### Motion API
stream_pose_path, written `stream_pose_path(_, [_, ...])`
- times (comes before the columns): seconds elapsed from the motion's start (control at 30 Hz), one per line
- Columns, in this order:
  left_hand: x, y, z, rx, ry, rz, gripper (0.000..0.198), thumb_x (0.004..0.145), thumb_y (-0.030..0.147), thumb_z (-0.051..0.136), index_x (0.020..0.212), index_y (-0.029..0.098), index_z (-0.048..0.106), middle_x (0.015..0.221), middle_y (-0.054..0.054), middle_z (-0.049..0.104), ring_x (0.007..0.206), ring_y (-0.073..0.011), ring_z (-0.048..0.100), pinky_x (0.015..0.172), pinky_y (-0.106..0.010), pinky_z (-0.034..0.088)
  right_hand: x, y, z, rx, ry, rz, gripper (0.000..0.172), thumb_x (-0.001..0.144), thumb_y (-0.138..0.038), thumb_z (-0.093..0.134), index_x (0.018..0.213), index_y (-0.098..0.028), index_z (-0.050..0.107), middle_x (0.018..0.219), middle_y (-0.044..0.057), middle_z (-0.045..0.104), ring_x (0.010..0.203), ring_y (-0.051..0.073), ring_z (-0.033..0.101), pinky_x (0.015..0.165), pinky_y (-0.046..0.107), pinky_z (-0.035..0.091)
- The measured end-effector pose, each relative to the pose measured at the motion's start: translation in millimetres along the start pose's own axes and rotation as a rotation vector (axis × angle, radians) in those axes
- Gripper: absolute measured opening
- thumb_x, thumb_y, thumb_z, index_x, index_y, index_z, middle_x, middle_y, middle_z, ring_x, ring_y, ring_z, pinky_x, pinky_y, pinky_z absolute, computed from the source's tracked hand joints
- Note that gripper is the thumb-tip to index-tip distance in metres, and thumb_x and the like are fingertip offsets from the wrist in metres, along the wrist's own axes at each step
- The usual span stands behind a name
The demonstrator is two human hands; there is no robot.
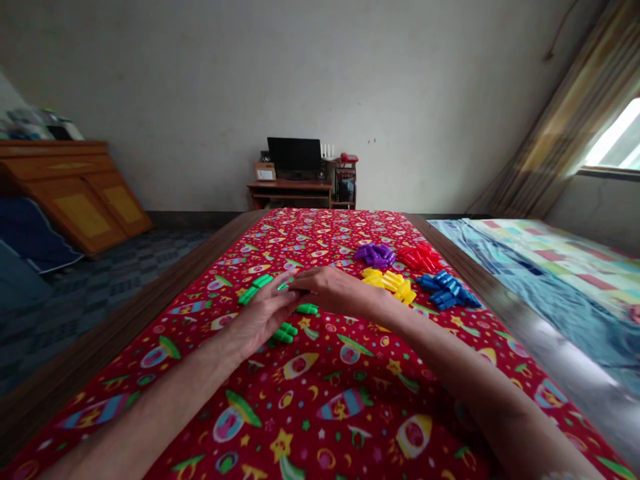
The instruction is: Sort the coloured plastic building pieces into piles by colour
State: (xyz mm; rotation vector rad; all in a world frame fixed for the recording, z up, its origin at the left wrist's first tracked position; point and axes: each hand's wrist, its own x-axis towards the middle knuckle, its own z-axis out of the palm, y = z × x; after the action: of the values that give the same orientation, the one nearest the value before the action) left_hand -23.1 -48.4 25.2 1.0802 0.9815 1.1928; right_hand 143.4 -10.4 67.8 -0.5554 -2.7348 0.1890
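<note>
My left hand (267, 308) and my right hand (327, 287) meet at the fingertips, low over the cloth at the left. A green plastic piece (283, 286) shows between the bent fingers of the left hand. The right hand arches over from the right with its fingers closed downward; whatever they pinch is hidden. Around the hands lie more glossy green pieces: a group (256, 289) beyond the left wrist, one piece (307, 309) under the right palm, and a few (285, 333) nearer me.
Right of my hands are piles of yellow pieces (390, 285), purple pieces (375, 255), red pieces (420, 256) and blue pieces (447, 291). A red patterned cloth (320, 367) covers the long table (220, 240). A bed (525, 267) stands at the right; beyond are a desk (290, 188) and monitor (294, 158).
</note>
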Motion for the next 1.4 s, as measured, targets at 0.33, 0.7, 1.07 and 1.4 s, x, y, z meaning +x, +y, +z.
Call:
stream_pose_path(0.33, [9,10,-20.3,0.424,-0.031,0.286,0.043,0.076,0.043,0.069,0.107,0.015,0.064,0.114,-0.013,0.07,0.112,-0.0279,0.065,0.096,-0.041,0.053,-56,112,-22,-0.201,0.347,0.735,0.03,0.094,-0.029,0.05,0.105,-0.014,0.073,0.086,0.009,0.073,0.076,0.015,0.062,0.068,0.023,0.039])
stream_pose_path(0.7, [18,17,-43.6,0.587,0.099,0.309,0.04,0.075,0.049,0.064,0.098,0.017,0.068,0.104,-0.01,0.073,0.096,-0.0269,0.069,0.09,-0.041,0.056,-94,155,-9,-0.324,0.341,1.15,0.035,0.094,-0.037,0.047,0.111,-0.019,0.072,0.107,0.015,0.071,0.107,0.029,0.063,0.084,0.035,0.047])
stream_pose_path(1.07, [60,-25,-136.9,1.381,0.267,0.495,0.063,0.092,0.054,0.024,0.128,0.013,0.055,0.14,-0.016,0.054,0.136,-0.0303,0.043,0.116,-0.048,0.03,-64,109,-35,-0.348,0.39,0.82,0.031,0.092,-0.02,0.044,0.086,-0.015,0.074,0.075,0.009,0.071,0.071,0.018,0.063,0.065,0.026,0.039])
stream_pose_path(1.4, [73,-37,-100.0,1.179,0.005,0.35,0.08,0.091,0.065,0.014,0.141,0.011,0.046,0.148,-0.013,0.048,0.142,-0.0267,0.037,0.119,-0.045,0.026,-16,40,66,-0.106,0.231,0.29,0.043,0.094,-0.027,0.053,0.133,-0.009,0.055,0.108,0.017,0.07,0.105,0.022,0.062,0.09,0.032,0.047])
